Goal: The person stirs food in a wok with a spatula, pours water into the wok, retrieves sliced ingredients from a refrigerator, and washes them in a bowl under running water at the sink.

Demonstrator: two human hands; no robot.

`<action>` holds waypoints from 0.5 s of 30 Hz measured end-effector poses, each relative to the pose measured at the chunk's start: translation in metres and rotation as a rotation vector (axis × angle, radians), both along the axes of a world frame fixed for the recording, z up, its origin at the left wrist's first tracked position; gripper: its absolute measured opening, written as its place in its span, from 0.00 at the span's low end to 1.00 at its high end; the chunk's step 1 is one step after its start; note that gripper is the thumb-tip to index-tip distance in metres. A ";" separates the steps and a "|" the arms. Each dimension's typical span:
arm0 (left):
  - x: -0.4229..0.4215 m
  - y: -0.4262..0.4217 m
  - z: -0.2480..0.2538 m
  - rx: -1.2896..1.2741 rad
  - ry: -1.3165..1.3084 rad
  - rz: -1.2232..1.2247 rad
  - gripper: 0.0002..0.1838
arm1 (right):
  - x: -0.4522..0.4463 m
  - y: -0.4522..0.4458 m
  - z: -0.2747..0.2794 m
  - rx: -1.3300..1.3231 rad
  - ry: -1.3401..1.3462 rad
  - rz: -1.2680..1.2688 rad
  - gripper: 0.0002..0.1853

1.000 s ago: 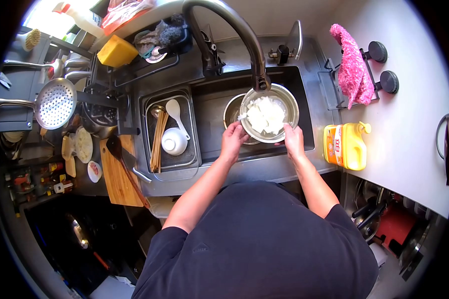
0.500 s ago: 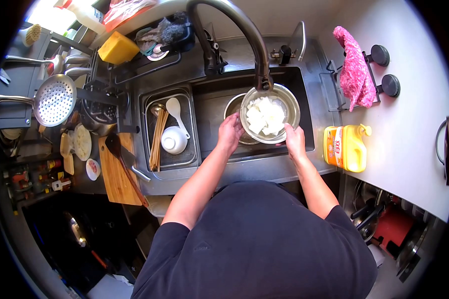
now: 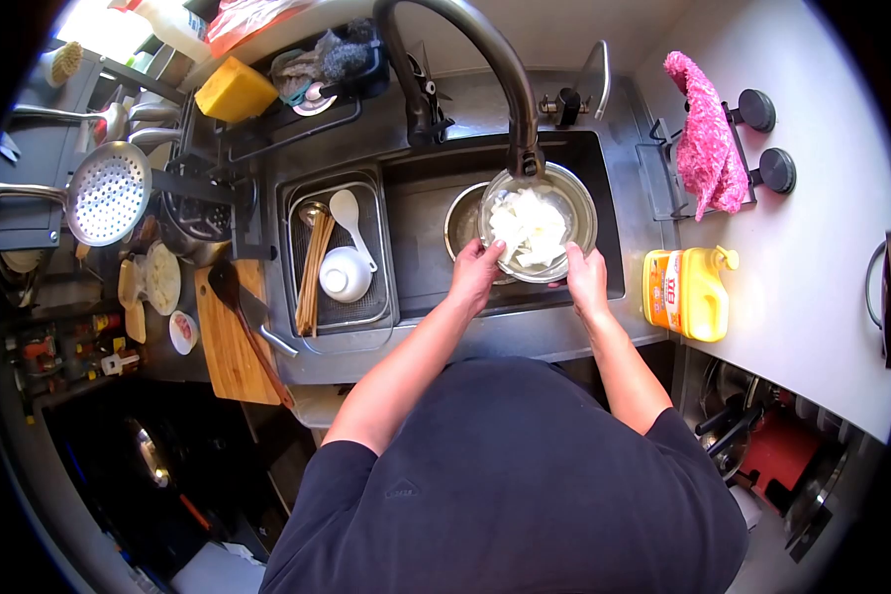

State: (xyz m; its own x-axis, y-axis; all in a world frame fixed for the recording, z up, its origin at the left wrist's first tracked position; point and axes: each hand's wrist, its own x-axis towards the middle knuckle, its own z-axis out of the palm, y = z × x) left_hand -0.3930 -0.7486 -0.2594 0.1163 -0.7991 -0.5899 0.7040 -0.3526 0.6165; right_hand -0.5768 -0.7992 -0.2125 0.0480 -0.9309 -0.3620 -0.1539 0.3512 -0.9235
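Observation:
A round metal bowl point(image 3: 586, 230) is held beneath the faucet's spout point(image 3: 526, 158), over the sink. White pieces point(image 3: 530, 226) lie in it, and the liquid around them looks clear. My left hand point(image 3: 476, 274) grips the bowl's lower left rim, thumb on top. On the lower right rim, my right hand point(image 3: 587, 281) has its thumb above and its fingers mostly hidden below. Partly covered by the held bowl, a second metal vessel point(image 3: 457, 220) stands in the sink to its left.
In the sink's left part a wire basket point(image 3: 387, 287) holds chopsticks, a white bowl and a white spoon. A yellow jug point(image 3: 701, 294) stands right of the sink, below a pink cloth point(image 3: 708, 148). A cutting board point(image 3: 230, 346) lies at the left.
My left hand has shifted from beside the bowl onto its rim, with the thumb now over the edge. The bowl has barely moved, and my right hand keeps its hold.

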 end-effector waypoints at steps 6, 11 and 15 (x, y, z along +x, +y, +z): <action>-0.010 -0.004 -0.008 0.052 -0.034 -0.047 0.22 | -0.002 0.002 0.000 -0.016 0.027 -0.003 0.18; -0.014 -0.004 -0.004 0.092 -0.093 -0.040 0.24 | -0.001 0.003 0.005 -0.028 0.026 0.015 0.19; -0.011 -0.003 -0.003 0.079 -0.169 -0.074 0.25 | 0.001 0.003 0.006 0.000 0.001 -0.003 0.20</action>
